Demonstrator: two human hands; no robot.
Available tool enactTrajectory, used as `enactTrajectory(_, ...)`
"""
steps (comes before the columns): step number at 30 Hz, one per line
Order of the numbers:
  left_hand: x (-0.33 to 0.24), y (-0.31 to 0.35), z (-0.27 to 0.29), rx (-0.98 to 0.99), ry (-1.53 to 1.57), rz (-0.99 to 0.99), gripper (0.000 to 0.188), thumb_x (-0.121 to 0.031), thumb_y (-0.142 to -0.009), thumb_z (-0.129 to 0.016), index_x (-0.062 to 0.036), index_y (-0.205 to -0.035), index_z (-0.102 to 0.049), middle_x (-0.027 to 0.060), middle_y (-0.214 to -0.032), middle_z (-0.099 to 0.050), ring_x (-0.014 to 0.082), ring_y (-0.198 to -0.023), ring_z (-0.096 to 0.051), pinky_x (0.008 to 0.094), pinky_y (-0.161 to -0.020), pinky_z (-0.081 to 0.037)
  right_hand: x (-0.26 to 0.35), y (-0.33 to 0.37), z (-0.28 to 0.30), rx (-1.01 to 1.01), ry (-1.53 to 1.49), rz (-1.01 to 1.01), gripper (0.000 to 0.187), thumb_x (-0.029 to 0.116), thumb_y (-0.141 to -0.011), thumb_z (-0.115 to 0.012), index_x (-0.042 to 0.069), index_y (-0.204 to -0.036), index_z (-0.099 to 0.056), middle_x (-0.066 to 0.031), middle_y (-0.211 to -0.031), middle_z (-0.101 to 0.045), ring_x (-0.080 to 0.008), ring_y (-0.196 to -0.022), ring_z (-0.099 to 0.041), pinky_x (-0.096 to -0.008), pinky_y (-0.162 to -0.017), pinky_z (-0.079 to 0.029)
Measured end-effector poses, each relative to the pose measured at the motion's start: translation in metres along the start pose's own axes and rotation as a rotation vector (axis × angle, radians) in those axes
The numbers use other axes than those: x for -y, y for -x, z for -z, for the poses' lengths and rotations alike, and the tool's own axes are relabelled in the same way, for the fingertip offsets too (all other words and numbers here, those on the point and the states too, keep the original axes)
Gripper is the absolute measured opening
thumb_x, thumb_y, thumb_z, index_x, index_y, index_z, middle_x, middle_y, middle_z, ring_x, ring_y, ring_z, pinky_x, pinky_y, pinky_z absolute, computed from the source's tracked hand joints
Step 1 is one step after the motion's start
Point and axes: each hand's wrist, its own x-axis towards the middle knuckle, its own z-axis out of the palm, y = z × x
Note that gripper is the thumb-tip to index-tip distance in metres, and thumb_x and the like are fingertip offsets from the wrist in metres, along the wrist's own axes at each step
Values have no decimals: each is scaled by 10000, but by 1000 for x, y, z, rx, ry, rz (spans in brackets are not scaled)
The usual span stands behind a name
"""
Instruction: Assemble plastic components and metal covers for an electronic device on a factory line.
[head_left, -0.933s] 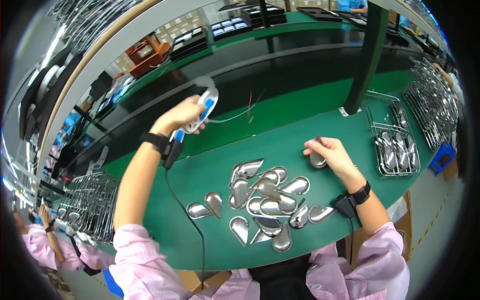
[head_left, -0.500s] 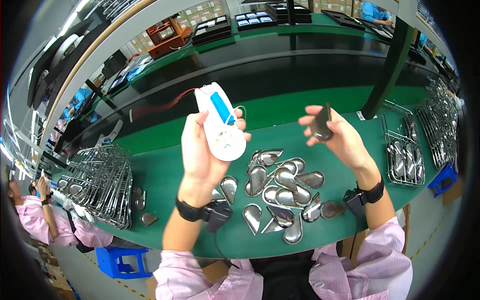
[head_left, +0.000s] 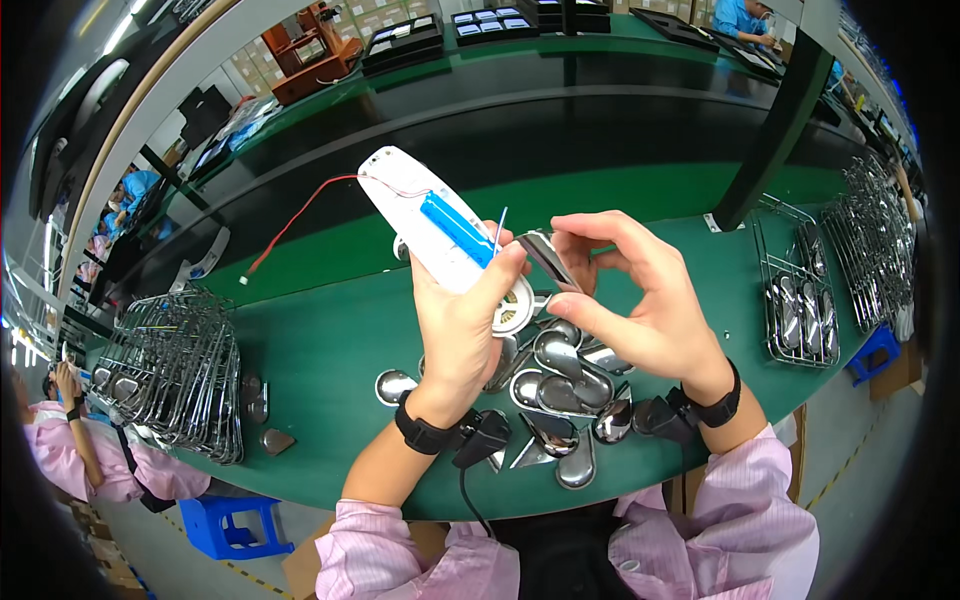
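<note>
My left hand (head_left: 455,325) grips a long white plastic housing (head_left: 408,192), tilted with its narrow end up and to the left. A blue cylindrical battery (head_left: 458,230) lies along its open side. From the housing a thin red wire (head_left: 300,222) trails left to a small white plug. My right hand (head_left: 645,305) has its thumb and fingers curled around a shiny metal drop-shaped cover (head_left: 548,260), seen nearly edge-on beside the housing's round end and close to my left thumb. Below, several similar shiny covers (head_left: 557,352) lie piled on the green table, partly hidden by my hands.
Stacked wire racks (head_left: 175,370) stand at the left, with more racks (head_left: 870,250) at the right. One rack (head_left: 798,300) holds several shiny covers. A green post (head_left: 775,150) rises at the back right. Across the bench sit black trays (head_left: 402,45). A co-worker (head_left: 90,440) is far left.
My right hand has moved left with the metal cover, bringing it up to the housing. My left hand has shifted slightly right and tilted the housing further left.
</note>
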Motion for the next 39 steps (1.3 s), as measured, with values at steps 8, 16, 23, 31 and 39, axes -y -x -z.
enactTrajectory(8, 7, -2, 13, 82, -5, 118, 276, -79, -952, -415, -7, -1215, -459, 144, -1019, -651, 220, -846, -692, 358, -761, -599, -4, 3, -3, -34, 3, -53, 515, 167, -805, -843, -3, -1233, -613, -105, -1054, -670, -182, -892, -657, -320, -758, -550)
enactTrajectory(16, 30, -1, 19, 61, 1, 191, 520, -410, -993, -238, -49, -1155, -574, 115, -1022, -669, 234, -893, -657, 383, -738, -551, -3, 9, -26, -141, 247, 127, 567, 225, -701, -908, 20, -1176, -674, -108, -1013, -600, -212, -814, -652, -316, -661, -556)
enactTrajectory(23, 20, 7, 12, 107, 77, 206, 560, -420, -1018, -202, -41, -1210, -567, 111, -1068, -660, 240, -945, -647, 396, -775, -546, -5, 13, -35, -192, 319, 178, 592, 254, -664, -926, 30, -1162, -697, -112, -1013, -584, -211, -781, -638, -314, -627, -543)
enactTrajectory(31, 20, 11, 8, 122, 172, 189, 606, -457, -1023, -224, -9, -1290, -532, 137, -1223, -616, 282, -1134, -617, 455, -978, -511, -11, 13, -37, -202, 366, 222, 604, 246, -640, -934, 39, -1162, -711, -121, -1040, -591, -234, -833, -639, -328, -660, -541)
enactTrajectory(39, 12, 14, 2, 236, 267, 102, 550, -464, -1060, -301, 7, -1283, -475, 134, -1213, -580, 270, -1091, -622, 422, -931, -543, -11, 17, -40, -202, 339, 147, 611, 232, -613, -936, 35, -1148, -717, -101, -967, -612, -237, -842, -628, -328, -651, -552)
